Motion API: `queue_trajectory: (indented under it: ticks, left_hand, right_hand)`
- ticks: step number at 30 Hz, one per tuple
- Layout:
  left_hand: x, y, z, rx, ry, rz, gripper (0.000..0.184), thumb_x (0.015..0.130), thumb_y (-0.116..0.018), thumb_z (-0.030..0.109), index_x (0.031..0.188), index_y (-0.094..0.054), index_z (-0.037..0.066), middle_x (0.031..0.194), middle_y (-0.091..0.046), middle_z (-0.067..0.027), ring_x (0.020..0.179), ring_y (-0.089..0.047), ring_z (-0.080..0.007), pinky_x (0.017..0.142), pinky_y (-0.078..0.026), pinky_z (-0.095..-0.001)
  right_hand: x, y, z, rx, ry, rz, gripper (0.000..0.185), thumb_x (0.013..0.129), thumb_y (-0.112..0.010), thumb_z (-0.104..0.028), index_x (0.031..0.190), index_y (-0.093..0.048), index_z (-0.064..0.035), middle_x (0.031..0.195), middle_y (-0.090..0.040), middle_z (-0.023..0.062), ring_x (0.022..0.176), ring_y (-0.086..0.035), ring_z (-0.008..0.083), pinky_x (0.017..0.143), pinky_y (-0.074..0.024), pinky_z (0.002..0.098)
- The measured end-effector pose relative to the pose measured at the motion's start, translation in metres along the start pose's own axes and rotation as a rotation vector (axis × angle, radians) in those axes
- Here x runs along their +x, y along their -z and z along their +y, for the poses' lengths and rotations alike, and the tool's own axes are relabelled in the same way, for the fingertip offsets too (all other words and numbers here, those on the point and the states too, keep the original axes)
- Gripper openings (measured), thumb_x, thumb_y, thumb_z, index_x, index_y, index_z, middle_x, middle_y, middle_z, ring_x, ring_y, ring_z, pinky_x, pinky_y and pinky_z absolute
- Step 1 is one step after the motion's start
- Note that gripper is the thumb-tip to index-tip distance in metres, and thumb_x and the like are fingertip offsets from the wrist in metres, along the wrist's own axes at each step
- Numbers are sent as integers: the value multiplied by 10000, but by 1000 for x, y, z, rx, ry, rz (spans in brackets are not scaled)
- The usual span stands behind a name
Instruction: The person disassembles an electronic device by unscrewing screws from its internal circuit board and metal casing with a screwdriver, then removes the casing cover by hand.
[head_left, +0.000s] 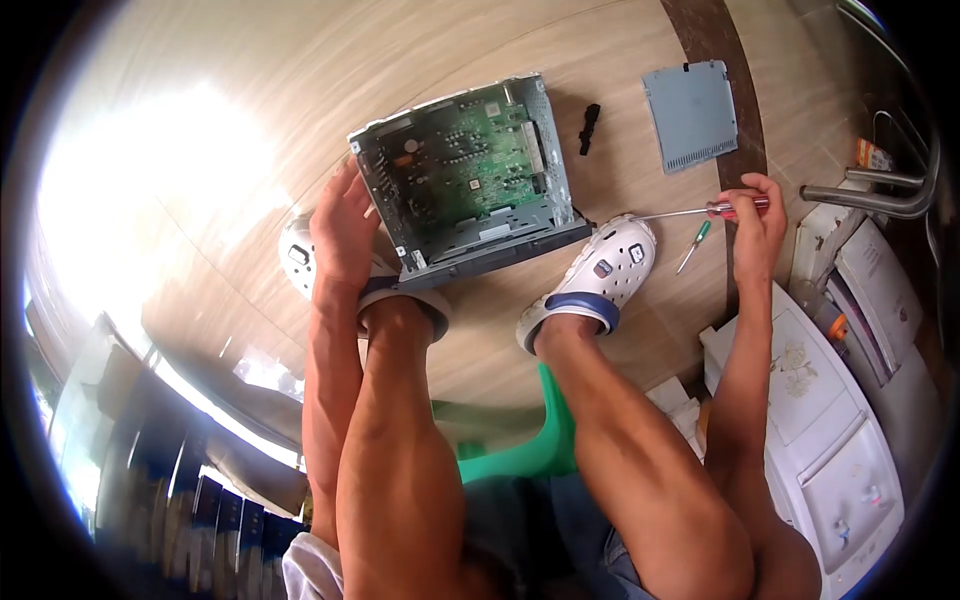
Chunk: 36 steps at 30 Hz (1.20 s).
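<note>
A car stereo [465,180] lies on the floor between my feet, its top off and a green circuit board showing inside. My left hand [343,225] grips its left side; the fingertips are partly hidden by the metal wall. On the right, my right hand [755,215] is closed around a screwdriver [735,206] with a red handle. Its shaft points left, the tip close to the toe of my right shoe and apart from the stereo. Just below it, a small green-handled screwdriver [697,240] rests on the floor.
A grey metal cover plate [692,115] and a black plastic piece [589,130] lie beyond the stereo. My white clogs [610,262] flank it. A green stool [530,450] is under me. White drawers [825,420] and a bent metal tube [865,200] stand at the right.
</note>
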<state>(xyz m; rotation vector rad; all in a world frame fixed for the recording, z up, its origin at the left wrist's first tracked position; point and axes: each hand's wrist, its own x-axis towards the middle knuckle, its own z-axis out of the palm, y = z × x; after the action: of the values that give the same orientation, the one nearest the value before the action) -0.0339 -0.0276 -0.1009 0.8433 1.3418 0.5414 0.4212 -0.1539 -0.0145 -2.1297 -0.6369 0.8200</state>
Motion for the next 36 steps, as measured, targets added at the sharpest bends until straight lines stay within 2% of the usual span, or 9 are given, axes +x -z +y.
queue_trajectory:
  ticks: [3,6,12,15,18,21,27,30,36]
  left_hand:
    - [4,6,-7,446,-141,3,582,1051,-425,382,1476,-451,-15,1423,-557,-149,1281,-531,-276,1077,-416,-414]
    - [2,0,-2,-157,-24,-13,546,1069,-403,348,1475,-446,-15,1407,-569,-159,1250,-558,-282,1066,-443,-399]
    - [0,-15,15,-611,109,-26,538,1077,-391,361,1466,-464,-3,1385,-591,-148,1228,-572,-272,1053,-450,-389]
    - [1,-9,10,-574,95,-46,534,1073,-398,366,1458,-471,3,1364,-603,-137,1206,-580,-264,1036,-459,-389]
    - [6,0,-2,-572,74,-56,524,1068,-407,366,1449,-479,14,1341,-613,-125,1179,-589,-254,1014,-468,-390]
    - [6,5,-11,-296,-21,-47,528,1060,-420,374,1446,-482,20,1342,-609,-114,1186,-581,-244,1009,-461,-387]
    - [2,0,0,256,-97,-17,586,1037,-453,420,1465,-469,20,1364,-591,-110,1214,-552,-233,1036,-426,-386]
    - [5,6,-8,-266,38,-10,618,1021,-485,434,1474,-467,13,1371,-586,-110,1211,-553,-227,1040,-420,-393]
    - [5,5,-11,-300,55,-3,574,1018,-505,412,1432,-508,14,1353,-599,-104,1202,-559,-217,1017,-429,-386]
  right_hand:
    - [5,-4,4,17,-19,-19,240,894,-582,-50,1122,-574,23,874,-678,124,802,-670,192,723,-575,334]
    - [18,-21,-11,88,37,-80,232,874,-587,-50,1097,-601,12,848,-670,88,743,-647,158,661,-559,328]
    - [35,-71,-55,-97,14,-146,279,879,-615,-110,1139,-620,-10,849,-672,80,632,-638,135,545,-534,331]
    - [42,-105,-53,-234,-98,-223,327,898,-656,-179,1169,-622,0,880,-689,91,573,-648,147,521,-531,318]
    - [35,-141,-43,-358,-162,-287,358,893,-703,-209,1174,-627,0,923,-726,120,675,-709,231,627,-568,361]
    - [23,-165,-15,-632,129,-184,395,876,-739,-244,1172,-636,-3,990,-744,167,865,-731,338,782,-571,404]
    - [21,-174,-11,-587,72,-271,395,840,-739,-230,1156,-646,-11,1054,-734,195,1021,-697,379,884,-544,428]
    - [25,-173,-17,-652,20,-305,378,833,-718,-189,1162,-650,-15,1105,-724,192,1061,-687,367,908,-535,424]
    - [30,-168,-10,-556,-106,-348,417,838,-677,-192,1224,-654,-36,1218,-690,185,1151,-655,340,976,-507,409]
